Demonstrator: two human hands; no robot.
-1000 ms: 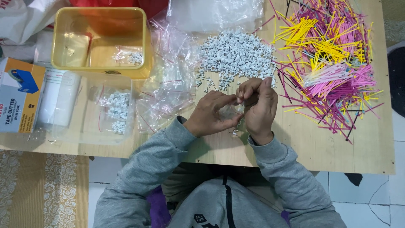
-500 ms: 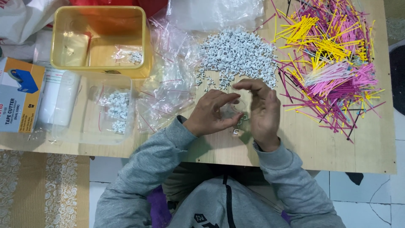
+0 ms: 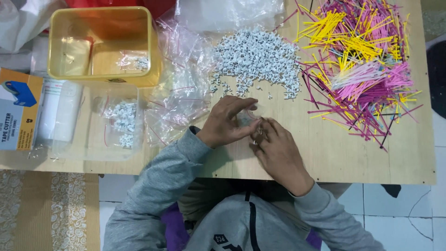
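Left hand (image 3: 227,124) pinching small clear bag (image 3: 246,118); right hand (image 3: 276,151) dropped lower, fingers curled at bag.

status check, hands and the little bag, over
Left hand and right hand both pinching small clear bag over table. Pile of white clips just beyond. Nothing between.

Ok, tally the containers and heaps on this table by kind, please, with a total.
Yellow plastic tub: 1
Heap of small white pieces: 1
Heap of pink, yellow and white ties: 1
Cardboard box: 1
Clear bag with white pieces inside: 1
Small clear bag held between left hand and right hand: 1
Total: 6; the loose empty bags overlap too much to count.
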